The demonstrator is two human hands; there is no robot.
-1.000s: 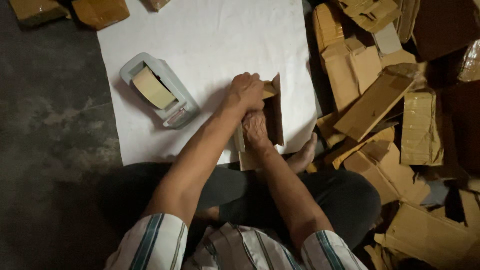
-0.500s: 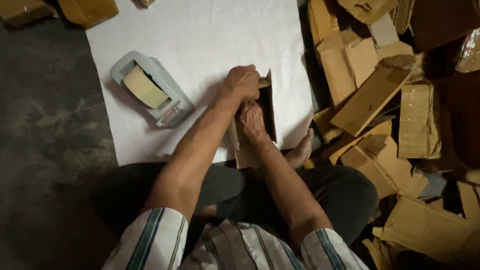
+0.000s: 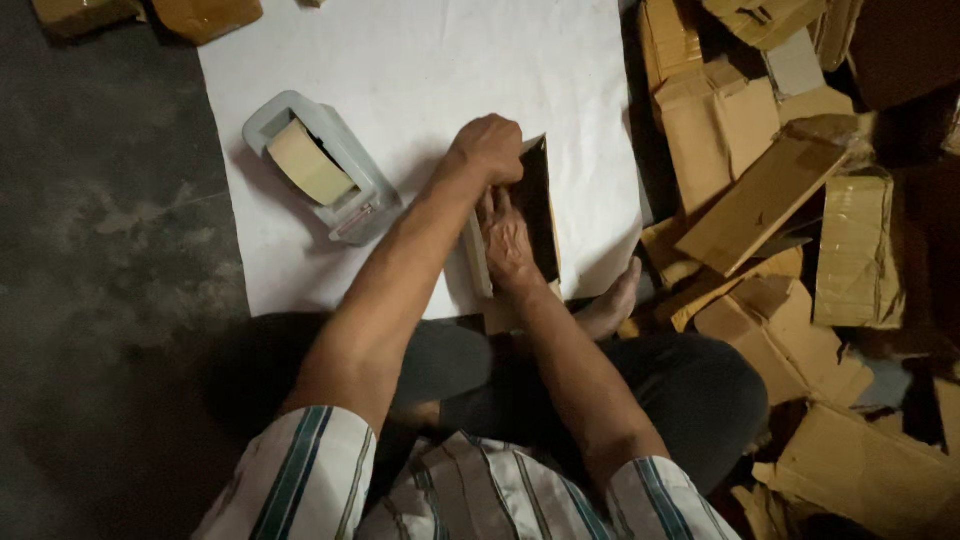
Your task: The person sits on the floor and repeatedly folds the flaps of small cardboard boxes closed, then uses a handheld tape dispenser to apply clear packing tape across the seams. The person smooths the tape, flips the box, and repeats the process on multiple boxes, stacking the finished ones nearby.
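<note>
A small brown cardboard box (image 3: 536,210) stands open on a white sheet (image 3: 420,90) spread over the floor. My left hand (image 3: 490,150) grips the box's far top edge with fingers curled over it. My right hand (image 3: 508,243) lies flat with its fingers reaching into the box's dark opening, pressing along the near side wall. Both forearms cross above my folded legs. The box's left wall shows pale beside my right hand.
A grey tape dispenser (image 3: 320,170) with a roll of tan tape lies on the sheet to the left. A heap of flattened cardboard boxes (image 3: 790,200) fills the right side. Two brown packages (image 3: 150,15) sit at the top left. Dark floor (image 3: 110,250) runs along the left.
My right hand has slid deeper into the box and flattened, and the box now shows more of its dark opening. My left hand stays on the top edge.
</note>
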